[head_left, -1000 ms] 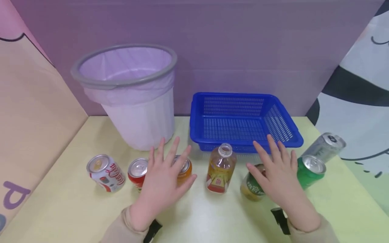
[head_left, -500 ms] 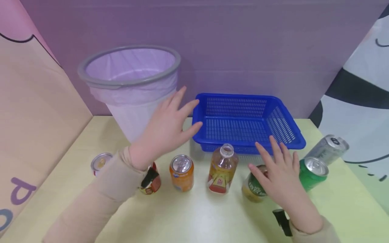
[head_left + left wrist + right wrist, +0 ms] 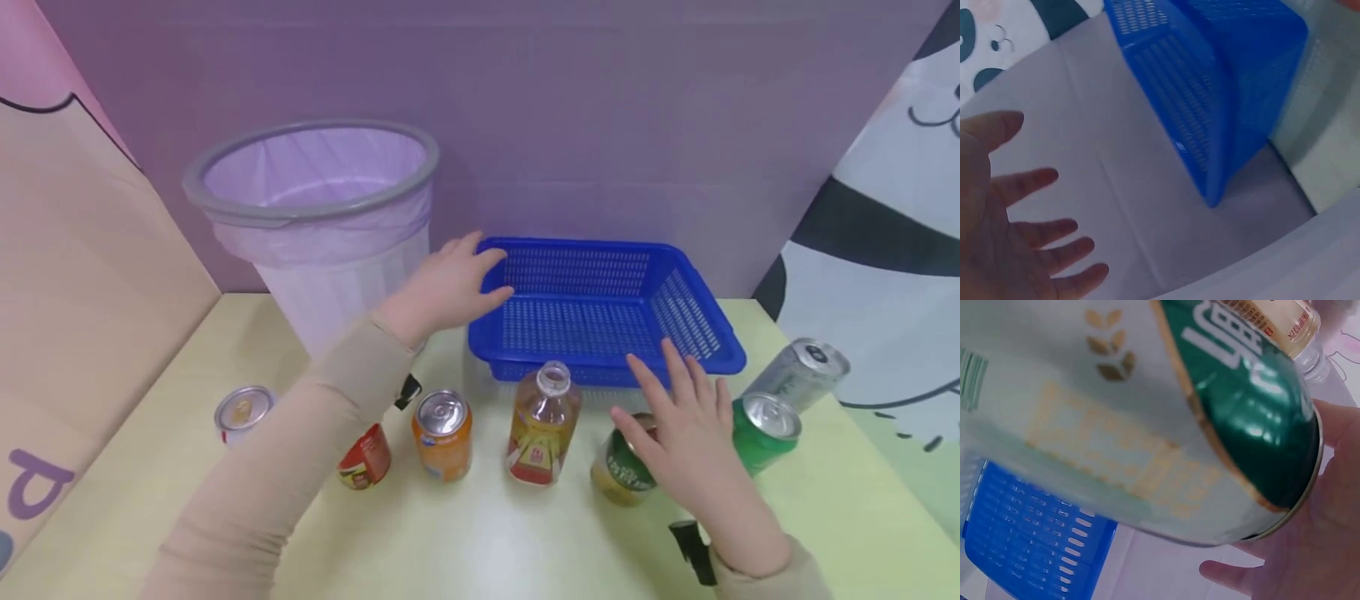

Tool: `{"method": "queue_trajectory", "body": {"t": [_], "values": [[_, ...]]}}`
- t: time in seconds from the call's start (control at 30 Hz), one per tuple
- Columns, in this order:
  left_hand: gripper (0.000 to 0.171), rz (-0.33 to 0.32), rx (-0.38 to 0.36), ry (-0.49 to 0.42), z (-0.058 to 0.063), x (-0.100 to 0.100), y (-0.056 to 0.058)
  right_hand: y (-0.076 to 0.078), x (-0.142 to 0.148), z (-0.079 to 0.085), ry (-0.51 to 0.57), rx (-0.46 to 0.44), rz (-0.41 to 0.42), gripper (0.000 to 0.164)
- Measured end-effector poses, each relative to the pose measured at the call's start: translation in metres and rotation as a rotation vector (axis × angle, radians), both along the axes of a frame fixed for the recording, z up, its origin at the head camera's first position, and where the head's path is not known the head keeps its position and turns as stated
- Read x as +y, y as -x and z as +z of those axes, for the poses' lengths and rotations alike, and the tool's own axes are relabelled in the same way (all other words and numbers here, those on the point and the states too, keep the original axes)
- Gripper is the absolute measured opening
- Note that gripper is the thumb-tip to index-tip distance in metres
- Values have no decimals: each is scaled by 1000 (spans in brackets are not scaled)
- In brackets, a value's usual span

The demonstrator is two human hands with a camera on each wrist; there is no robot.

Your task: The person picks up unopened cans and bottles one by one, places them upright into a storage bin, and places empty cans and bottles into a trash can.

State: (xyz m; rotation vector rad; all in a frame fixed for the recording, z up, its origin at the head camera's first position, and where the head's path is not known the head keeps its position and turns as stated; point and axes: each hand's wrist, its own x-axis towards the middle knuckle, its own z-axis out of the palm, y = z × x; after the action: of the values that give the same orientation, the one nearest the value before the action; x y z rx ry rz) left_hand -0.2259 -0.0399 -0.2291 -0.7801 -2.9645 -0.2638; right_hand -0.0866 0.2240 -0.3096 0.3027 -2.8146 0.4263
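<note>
My left hand (image 3: pixel 450 287) reaches forward over the left end of the blue basket (image 3: pixel 735 360), beside the bin. Nothing is in its spread fingers, as the left wrist view also shows. My right hand (image 3: pixel 697 446) hovers with spread fingers over a green-and-gold can (image 3: pixel 621 482), which fills much of the right wrist view. In the middle stands an uncapped plastic bottle (image 3: pixel 542 446) with a red-and-yellow label. Left of it are an orange can (image 3: pixel 444 446) and a red can (image 3: pixel 366 460); the left sleeve partly hides the red one and a white can (image 3: pixel 242 412).
A white bin (image 3: pixel 300 300) with a grey rim and lilac liner stands behind the left cans. At the right, a green can (image 3: pixel 761 433) and a silver can (image 3: pixel 806 375) stand close together. A purple panel (image 3: pixel 585 108) backs the pale table (image 3: pixel 480 550).
My left hand has left its place over the red and orange cans, moving forward and right to the basket's left end. My right hand stays nearly where it was.
</note>
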Motion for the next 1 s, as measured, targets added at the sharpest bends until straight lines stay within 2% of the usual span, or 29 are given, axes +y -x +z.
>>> {"method": "queue_trajectory", "body": {"t": [0.1,0.2,0.37,0.67,0.83,1.0], "values": [[61,-15,-89,24,-13,3,12,1,0,0,26,74,12,60],[63,-20,-147,44,-25,4,21,1,-2,1,95,185,35,52],[67,-55,-210,84,-41,6,26,0,-4,1,182,299,44,39],[72,-89,-273,116,-55,3,23,3,-4,0,198,397,54,27],[73,-143,-298,114,-62,2,21,5,-2,-1,201,411,68,23],[69,-128,-324,72,-64,1,20,6,5,2,232,403,52,21]]}}
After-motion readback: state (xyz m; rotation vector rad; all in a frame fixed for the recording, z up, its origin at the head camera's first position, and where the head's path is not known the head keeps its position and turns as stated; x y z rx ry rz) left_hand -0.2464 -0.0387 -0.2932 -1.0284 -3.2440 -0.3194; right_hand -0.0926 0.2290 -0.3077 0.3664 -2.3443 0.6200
